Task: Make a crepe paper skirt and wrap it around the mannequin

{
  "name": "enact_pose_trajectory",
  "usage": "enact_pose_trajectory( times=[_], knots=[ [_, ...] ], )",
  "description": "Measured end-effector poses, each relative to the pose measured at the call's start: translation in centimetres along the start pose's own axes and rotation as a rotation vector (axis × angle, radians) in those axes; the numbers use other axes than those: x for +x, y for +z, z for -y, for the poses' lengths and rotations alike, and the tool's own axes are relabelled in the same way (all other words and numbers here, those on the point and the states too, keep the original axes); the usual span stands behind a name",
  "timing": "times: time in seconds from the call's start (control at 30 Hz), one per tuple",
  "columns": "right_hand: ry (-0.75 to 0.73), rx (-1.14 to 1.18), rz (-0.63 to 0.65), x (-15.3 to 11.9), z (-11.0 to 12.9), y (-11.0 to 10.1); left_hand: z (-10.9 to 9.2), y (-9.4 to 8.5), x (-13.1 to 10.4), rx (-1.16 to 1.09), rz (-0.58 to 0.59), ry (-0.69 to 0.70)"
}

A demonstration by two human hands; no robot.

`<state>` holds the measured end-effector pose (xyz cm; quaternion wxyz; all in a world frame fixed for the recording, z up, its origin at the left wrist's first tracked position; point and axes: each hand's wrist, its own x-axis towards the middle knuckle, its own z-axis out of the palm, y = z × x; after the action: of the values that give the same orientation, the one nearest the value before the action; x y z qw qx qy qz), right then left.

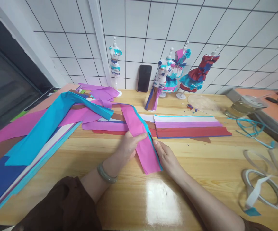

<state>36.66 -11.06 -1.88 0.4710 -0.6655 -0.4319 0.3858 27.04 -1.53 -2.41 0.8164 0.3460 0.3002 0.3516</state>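
A long pink crepe-paper strip (139,141) with a turquoise layer along its right edge slants toward me over the table. My left hand (130,144) grips it from the left, thumb on top and fingers beneath. At the turquoise edge, my right hand (164,154) is closed, fingertips pinching the strip's side. A small dark sliver shows at those fingertips; I cannot tell what it is. Beyond my hands lie layered white, purple and red strips (189,124). A folded turquoise strip (44,125) rests on the paper pile to the left.
Mini dress forms (115,61) in paper outfits stand along the tiled wall, beside a propped phone (144,78). On the right are a roll of white tape (246,179), a turquoise ribbon tangle (249,126) and a clear lidded container (240,107). Blue, white and brown paper strips (4,179) cover the left side.
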Motion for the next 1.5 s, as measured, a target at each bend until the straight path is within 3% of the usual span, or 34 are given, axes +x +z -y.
enact_pose_trajectory(
  times=[0.87,1.2,1.5],
  knots=[
    [0.021,0.051,0.003,-0.2,0.3,0.0,0.1,-0.1,0.1,0.004,-0.003,0.034],
    [0.036,0.174,0.003,-0.3,0.8,0.0,0.7,-0.2,-0.3,0.119,0.099,0.031],
    [0.044,0.211,-0.010,-0.2,0.2,0.1,1.3,-0.6,0.1,0.245,0.115,0.074]
  ],
)
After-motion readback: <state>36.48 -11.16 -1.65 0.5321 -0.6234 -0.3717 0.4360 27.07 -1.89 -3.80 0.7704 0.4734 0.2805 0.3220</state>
